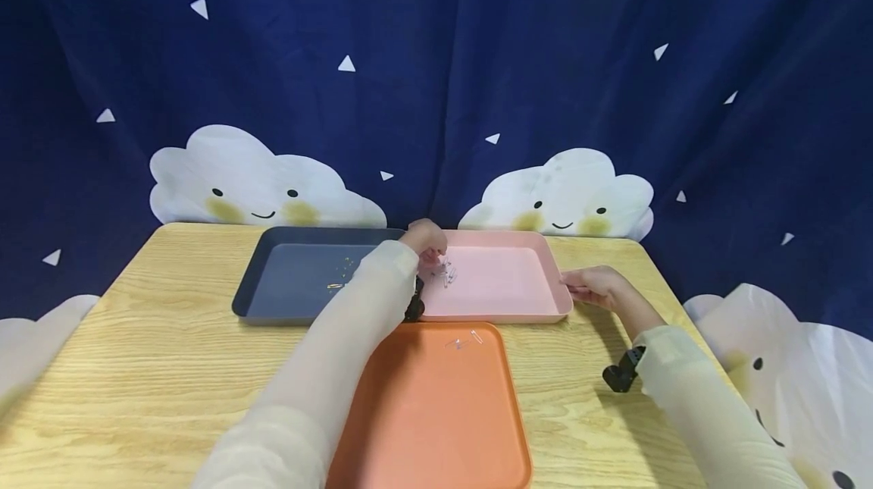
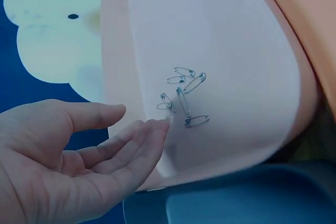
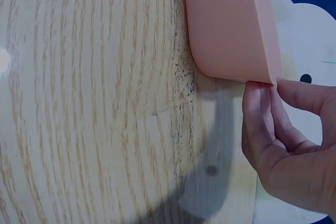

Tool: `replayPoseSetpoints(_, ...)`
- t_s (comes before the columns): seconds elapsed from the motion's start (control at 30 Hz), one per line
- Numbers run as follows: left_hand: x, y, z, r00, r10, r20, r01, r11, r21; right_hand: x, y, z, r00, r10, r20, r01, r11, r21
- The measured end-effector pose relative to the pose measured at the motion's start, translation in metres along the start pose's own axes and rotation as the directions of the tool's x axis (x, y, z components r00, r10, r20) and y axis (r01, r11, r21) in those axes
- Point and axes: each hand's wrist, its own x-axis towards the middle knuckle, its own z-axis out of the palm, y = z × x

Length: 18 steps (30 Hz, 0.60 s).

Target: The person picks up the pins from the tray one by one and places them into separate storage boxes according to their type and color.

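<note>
Fingers of my left hand [image 2: 79, 150] hover relaxed over safety pins [image 2: 185, 97] near the pink tray's [image 1: 546, 246] left edge; my right hand [image 3: 286, 145] pinches its right rim, apparently steadying it.

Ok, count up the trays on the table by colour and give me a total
Dark blue tray: 1
Pink tray: 1
Orange tray: 1
Total: 3 trays
</note>
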Motion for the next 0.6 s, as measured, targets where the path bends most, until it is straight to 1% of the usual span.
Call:
replayPoseSetpoints(0.07,-0.008,-0.002,-0.001,1.0,0.03,0.008,-0.03,0.999,-0.024,0.0,0.0,0.0,1.0,-0.003,-0.002,0.003,1.0,0.001)
replayPoseSetpoints(0.1,-0.016,-0.003,-0.001,0.999,0.043,0.007,-0.043,0.998,-0.039,0.0,0.0,0.001,1.0,-0.002,-0.003,0.002,1.0,0.004)
replayPoseSetpoints(0.13,-0.019,-0.003,0.0,0.998,0.068,0.012,-0.067,0.997,-0.045,0.0,0.0,0.0,1.0,-0.004,-0.004,0.004,1.0,0.004)
replayPoseSetpoints(0.17,-0.042,-0.003,0.001,0.996,0.083,-0.021,-0.084,0.994,-0.068,0.0,0.0,0.0,1.0,-0.002,-0.006,0.002,1.0,0.008)
replayPoseSetpoints(0.23,-0.064,-0.004,0.004,0.989,0.146,-0.038,-0.147,0.989,-0.019,0.001,-0.001,0.001,1.0,0.002,-0.007,-0.002,1.0,0.008)
replayPoseSetpoints(0.3,-0.084,-0.007,0.008,0.973,0.225,-0.044,-0.224,0.974,0.042,0.001,-0.001,0.0,1.0,0.007,-0.008,-0.007,1.0,0.007)
replayPoseSetpoints(0.33,-0.091,-0.009,0.01,0.96,0.275,-0.048,-0.271,0.959,0.08,0.001,-0.001,0.001,1.0,0.009,-0.011,-0.009,1.0,0.006)
replayPoseSetpoints(0.37,-0.099,-0.012,0.012,0.946,0.322,-0.041,-0.317,0.943,0.098,0.001,-0.001,0.001,1.0,0.01,-0.013,-0.01,1.0,0.002)
replayPoseSetpoints(0.4,-0.104,-0.015,0.014,0.928,0.371,-0.04,-0.364,0.923,0.126,0.0,-0.001,0.001,1.0,0.01,-0.012,-0.01,1.0,-0.001)
replayPoseSetpoints(0.47,-0.116,-0.022,0.017,0.885,0.464,-0.035,-0.454,0.878,0.154,-0.001,-0.002,0.001,1.0,0.01,-0.011,-0.01,1.0,-0.003)
replayPoseSetpoints(0.53,-0.125,-0.03,0.022,0.839,0.543,-0.032,-0.531,0.831,0.166,-0.002,-0.002,0.002,1.0,0.01,-0.013,-0.011,1.0,-0.005)
replayPoseSetpoints(0.6,-0.136,-0.038,0.028,0.796,0.605,-0.034,-0.588,0.785,0.195,-0.003,-0.003,0.002,1.0,0.006,-0.004,-0.006,1.0,-0.009)
